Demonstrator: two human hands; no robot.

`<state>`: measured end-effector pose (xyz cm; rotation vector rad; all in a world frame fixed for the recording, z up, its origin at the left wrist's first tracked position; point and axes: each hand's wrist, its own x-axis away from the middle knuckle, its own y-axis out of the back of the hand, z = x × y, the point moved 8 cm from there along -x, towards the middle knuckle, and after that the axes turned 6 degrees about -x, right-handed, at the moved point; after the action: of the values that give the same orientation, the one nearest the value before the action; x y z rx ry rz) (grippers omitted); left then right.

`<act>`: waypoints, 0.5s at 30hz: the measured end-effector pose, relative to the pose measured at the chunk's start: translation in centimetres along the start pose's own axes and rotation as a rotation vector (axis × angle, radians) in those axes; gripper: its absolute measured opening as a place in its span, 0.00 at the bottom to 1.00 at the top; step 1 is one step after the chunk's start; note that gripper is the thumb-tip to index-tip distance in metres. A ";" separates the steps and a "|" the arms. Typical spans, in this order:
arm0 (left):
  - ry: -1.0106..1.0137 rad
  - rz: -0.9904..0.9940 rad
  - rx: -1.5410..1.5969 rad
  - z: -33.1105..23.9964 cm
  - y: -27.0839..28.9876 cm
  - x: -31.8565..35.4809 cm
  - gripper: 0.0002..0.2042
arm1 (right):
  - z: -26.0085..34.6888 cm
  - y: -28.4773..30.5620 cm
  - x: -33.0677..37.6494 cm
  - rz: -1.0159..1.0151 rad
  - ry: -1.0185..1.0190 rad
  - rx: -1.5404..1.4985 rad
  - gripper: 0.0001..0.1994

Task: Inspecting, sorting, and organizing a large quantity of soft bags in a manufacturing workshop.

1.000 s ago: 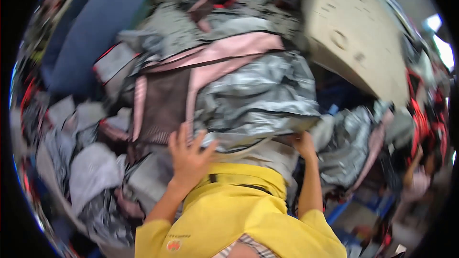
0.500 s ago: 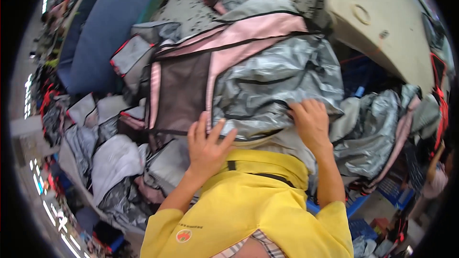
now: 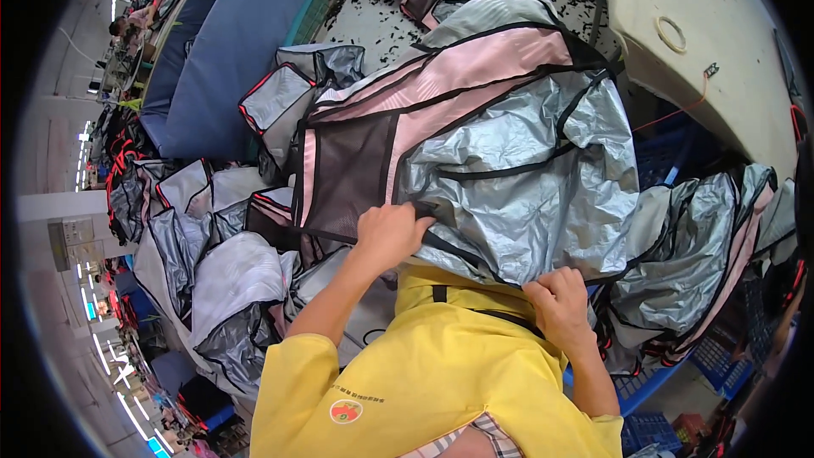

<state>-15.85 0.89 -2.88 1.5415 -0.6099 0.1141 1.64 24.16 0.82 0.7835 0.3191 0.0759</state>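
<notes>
A large unfinished fabric bag piece (image 3: 517,178) is spread in front of me, with crinkled silver lining, pink panels, black edge binding and a dark mesh panel (image 3: 346,171) on its left. My left hand (image 3: 388,233) is closed over the near edge, by the lower right corner of the mesh, with black binding at its thumb. At the near right edge, close to my waist, my right hand (image 3: 560,293) pinches the bound silver edge. The fingertips of both hands are partly hidden by the fabric.
Similar silver and grey pieces lie heaped at left (image 3: 237,280) and right (image 3: 678,246). A blue padded panel (image 3: 229,51) stands at far left. On the pale table (image 3: 704,42) at far right lies a roll of tape (image 3: 670,35). Black scraps litter the floor; blue crates sit at lower right.
My left hand, spread flat before, now grips the edge. The right hand has drawn toward my waist, and the silver lining's near edge has come with it. The view has shifted slightly.
</notes>
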 end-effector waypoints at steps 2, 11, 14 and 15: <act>0.009 0.064 0.017 0.7 -1.4 -1.3 0.21 | 0.1 -0.1 0.1 -0.007 0.015 -0.008 0.10; 0.113 -0.153 0.314 0.6 -0.6 -1.0 0.25 | -0.4 -0.5 1.3 -0.039 -0.039 0.020 0.11; 0.072 -0.286 0.372 1.7 -1.0 -0.5 0.20 | -0.1 -0.7 0.9 -0.053 -0.031 0.012 0.12; 0.016 -0.300 0.569 1.9 -0.7 -0.6 0.17 | -0.2 -0.8 1.0 -0.050 -0.025 0.005 0.12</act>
<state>-16.65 -0.80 -3.91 2.1635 -0.3367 0.0731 2.45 23.91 -0.10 0.7803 0.3152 0.0179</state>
